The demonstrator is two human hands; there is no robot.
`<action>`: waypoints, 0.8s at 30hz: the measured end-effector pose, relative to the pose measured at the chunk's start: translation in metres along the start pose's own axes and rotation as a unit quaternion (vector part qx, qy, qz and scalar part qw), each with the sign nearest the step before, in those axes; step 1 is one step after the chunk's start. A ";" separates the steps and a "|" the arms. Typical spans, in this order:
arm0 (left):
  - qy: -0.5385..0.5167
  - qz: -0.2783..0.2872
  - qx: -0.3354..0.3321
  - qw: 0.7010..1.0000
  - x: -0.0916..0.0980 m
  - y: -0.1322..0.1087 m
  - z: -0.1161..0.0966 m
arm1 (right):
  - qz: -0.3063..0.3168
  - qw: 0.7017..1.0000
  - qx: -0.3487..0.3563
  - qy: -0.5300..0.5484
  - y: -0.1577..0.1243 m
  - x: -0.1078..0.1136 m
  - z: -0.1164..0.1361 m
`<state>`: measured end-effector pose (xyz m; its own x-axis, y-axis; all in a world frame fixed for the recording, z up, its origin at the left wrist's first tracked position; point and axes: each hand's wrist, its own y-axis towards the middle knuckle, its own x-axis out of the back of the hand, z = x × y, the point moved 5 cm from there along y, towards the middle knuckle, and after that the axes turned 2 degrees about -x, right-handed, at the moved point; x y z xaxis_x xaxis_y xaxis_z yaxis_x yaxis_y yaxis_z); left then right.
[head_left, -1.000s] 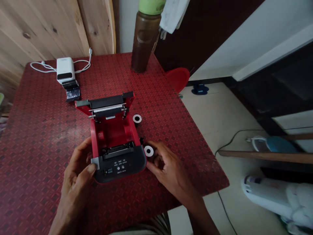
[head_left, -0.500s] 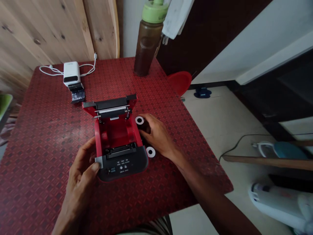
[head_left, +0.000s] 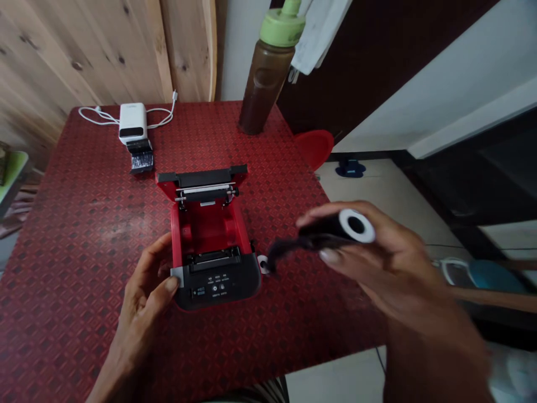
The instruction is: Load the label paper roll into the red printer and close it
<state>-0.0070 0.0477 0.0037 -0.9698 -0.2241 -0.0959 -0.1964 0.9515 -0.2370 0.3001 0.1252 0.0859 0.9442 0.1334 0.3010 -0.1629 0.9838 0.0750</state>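
A red and black label printer (head_left: 216, 282) stands on the table with its lid (head_left: 205, 182) raised, and its red inner bay shows bare. My left hand (head_left: 145, 291) grips the printer's left front corner, thumb on a grey tab and fingers along the side. Raised over the table's right side, my right hand (head_left: 390, 252) is closed around a roll of black ribbon (head_left: 325, 225) with a white core. From the roll a strip of black film (head_left: 289, 246) runs left to a second white-ended roll (head_left: 263, 264), which rests against the printer's right side and is partly hidden.
Farther back on the red patterned table (head_left: 84, 224) lies a white device (head_left: 133, 120) with a white cable and a dark strip hanging from its front. A brown bottle (head_left: 268, 78) with a green cap stands at the back edge. A red stool (head_left: 316, 146) is beyond the table.
My right hand has lifted one ribbon roll from beside the printer and carried it right and up, drawing out the black film. The left hand keeps its hold on the printer.
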 end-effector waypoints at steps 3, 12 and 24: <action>-0.005 -0.004 0.006 1.000 0.000 -0.001 -0.001 | 0.114 0.992 0.026 -0.038 -0.006 -0.014 0.023; 0.003 0.012 -0.011 1.000 -0.005 -0.002 -0.009 | 0.114 0.889 0.169 -0.410 0.032 -0.114 0.041; -0.017 0.052 0.018 0.998 -0.002 -0.002 -0.002 | 0.225 0.796 0.001 -0.562 0.059 -0.149 0.037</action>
<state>-0.0053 0.0469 0.0065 -0.9790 -0.1315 -0.1555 -0.0883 0.9621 -0.2579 0.1395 0.1585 0.0805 -0.0623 0.2807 0.9578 -0.4134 0.8662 -0.2808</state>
